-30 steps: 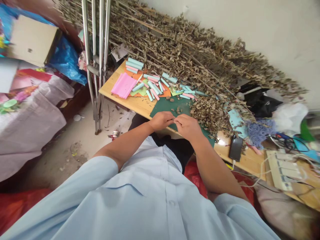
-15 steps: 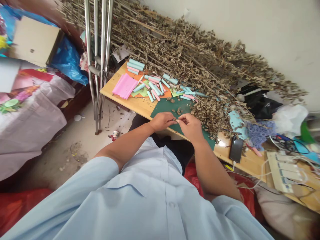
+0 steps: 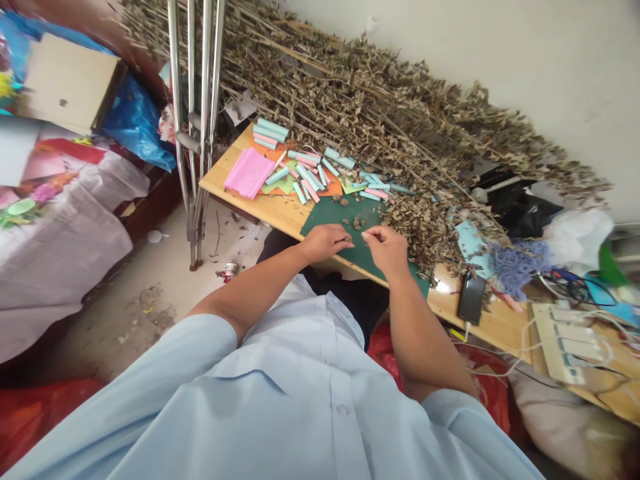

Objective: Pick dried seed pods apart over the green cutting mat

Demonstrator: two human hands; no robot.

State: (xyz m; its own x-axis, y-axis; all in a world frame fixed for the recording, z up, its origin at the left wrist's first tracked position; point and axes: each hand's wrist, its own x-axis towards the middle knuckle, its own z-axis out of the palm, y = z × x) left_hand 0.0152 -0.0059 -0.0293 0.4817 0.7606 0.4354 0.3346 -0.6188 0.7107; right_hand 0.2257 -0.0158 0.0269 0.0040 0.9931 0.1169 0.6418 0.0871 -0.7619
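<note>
My left hand [image 3: 325, 243] rests on a dark green mat [image 3: 340, 217], its fingertips pinched on a small dark bit of dried leaf [image 3: 347, 237]. My right hand [image 3: 386, 251] is a little to the right, fingertips drawn together over the mat with nothing visible between them. Small clumps of dried leaf [image 3: 357, 223] lie on the mat just ahead of my hands. Beyond them are several pale blue and pink paper rolls [image 3: 307, 177] and a folded pink paper sheet [image 3: 249, 173]. A heap of dried leafy branches [image 3: 380, 113] rises behind.
The wooden table [image 3: 265, 205] holds the mat and a black phone [image 3: 471, 299]. Blue yarn [image 3: 517, 261] and a white power strip [image 3: 560, 343] with cables lie to the right. Metal crutches [image 3: 195, 113] stand at the table's left end, beside a bed with pale cloth [image 3: 55, 253].
My right hand has moved rightward, away from my left hand; their fingertips met in the earlier frames and now stand apart. My left hand has hardly moved.
</note>
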